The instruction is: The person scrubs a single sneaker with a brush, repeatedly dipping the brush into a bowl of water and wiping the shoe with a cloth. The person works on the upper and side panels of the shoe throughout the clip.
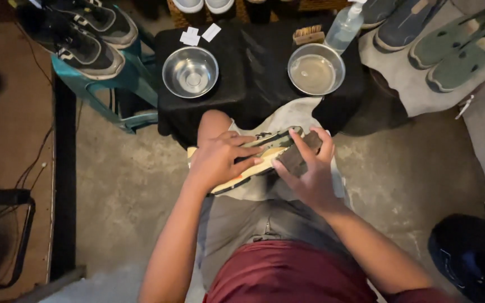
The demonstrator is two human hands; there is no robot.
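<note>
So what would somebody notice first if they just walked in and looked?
Probably the two hands in the middle: the left hand steadies a tan-soled shoe on the lap, and the right hand presses a dark cloth pad against it. Just beyond, two shiny round steel bowls sit on a black-covered table.

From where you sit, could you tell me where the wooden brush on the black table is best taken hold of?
Grip the wooden brush across its long wooden back, from above and from the near side. It lies flat with its length running left to right, so both long edges look free. The spray bottle crowds its right end, and the bowl of water sits just in front, so come in over the bowl.
</note>
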